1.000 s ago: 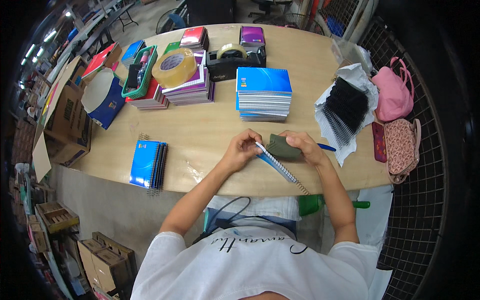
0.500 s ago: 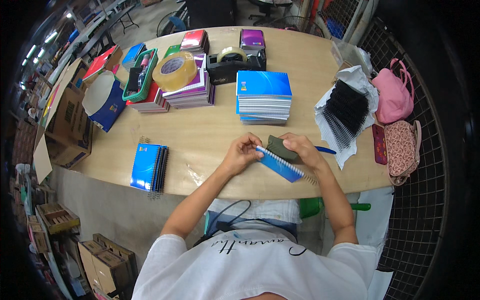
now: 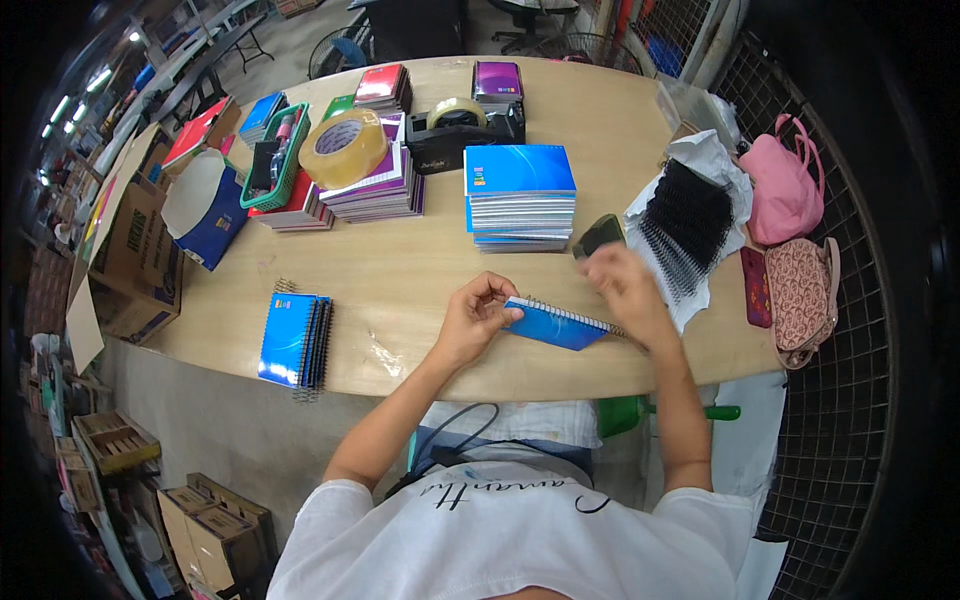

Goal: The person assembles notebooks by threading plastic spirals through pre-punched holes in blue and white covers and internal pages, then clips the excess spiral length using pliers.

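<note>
A small blue notebook [image 3: 560, 327] is tilted above the near part of the table, with a wire coil [image 3: 570, 312] along its upper edge. The coil's end sticks out at the right. My left hand [image 3: 474, 318] pinches the notebook's left corner between thumb and fingers. Beyond its right end is my right hand [image 3: 628, 285], its fingers smeared by motion. Just past those fingers lies a dark green pad [image 3: 600, 236]; whether they still touch it is unclear. A tall stack of blue notebooks [image 3: 520, 200] stands behind the held one.
Black wire coils [image 3: 690, 220] lie on white wrapping at the right, beside a pink bag [image 3: 780, 190] and a patterned pouch [image 3: 803, 300]. Coiled blue notebooks [image 3: 295, 340] lie at left. Farther back are a tape dispenser [image 3: 465, 135], a tape roll [image 3: 343, 148] and a green basket [image 3: 277, 160].
My right hand has moved away from the notebook, up and to the right, and the green pad has shifted with it toward the coils. My left hand keeps its pinch; the notebook is turned flatter.
</note>
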The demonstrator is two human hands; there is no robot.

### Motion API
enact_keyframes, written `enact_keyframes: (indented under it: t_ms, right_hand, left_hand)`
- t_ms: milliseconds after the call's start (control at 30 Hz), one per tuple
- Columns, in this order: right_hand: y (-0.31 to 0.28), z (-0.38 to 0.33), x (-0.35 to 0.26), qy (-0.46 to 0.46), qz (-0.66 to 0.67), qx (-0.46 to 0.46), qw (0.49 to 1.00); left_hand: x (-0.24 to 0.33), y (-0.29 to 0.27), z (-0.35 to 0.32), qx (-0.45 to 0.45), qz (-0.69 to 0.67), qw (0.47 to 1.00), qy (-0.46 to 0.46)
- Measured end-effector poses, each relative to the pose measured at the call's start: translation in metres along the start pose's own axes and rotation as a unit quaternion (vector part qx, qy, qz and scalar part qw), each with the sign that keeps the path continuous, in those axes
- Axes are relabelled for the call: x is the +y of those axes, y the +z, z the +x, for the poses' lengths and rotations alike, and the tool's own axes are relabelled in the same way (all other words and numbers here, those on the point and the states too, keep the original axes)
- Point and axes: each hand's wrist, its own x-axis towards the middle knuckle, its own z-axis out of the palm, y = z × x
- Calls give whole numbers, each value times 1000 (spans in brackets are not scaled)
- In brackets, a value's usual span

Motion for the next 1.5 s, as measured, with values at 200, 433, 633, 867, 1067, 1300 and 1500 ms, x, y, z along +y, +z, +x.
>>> enact_keyframes:
  t_ms: [200,433,633,867,1067,1300,1500]
  right_hand:
    - [25,-22,-42,29,55,17,998]
    - [35,-21,-52,11,71,62,995]
    - [37,-21,-66,23,53,99,993]
    - [43,-22,-71,68,130,120,982]
    - [49,-28,-66,64,116,120,984]
    - [35,-29,-62,77,103,96,987]
    - [23,-96,46,177,-233,88,952]
  left_hand:
    - [-4,16,-5,16,-7,1000,5]
    - [4,19,-10,16,-18,1000,-5]
    - [7,21,-13,34,2,999,-3]
    - [12,24,-15,58,6,998,1]
    - [23,30,-17,65,-16,998,-18]
    - [19,19,-18,55,4,998,-5]
    - [27,15,-18,36,18,999,15]
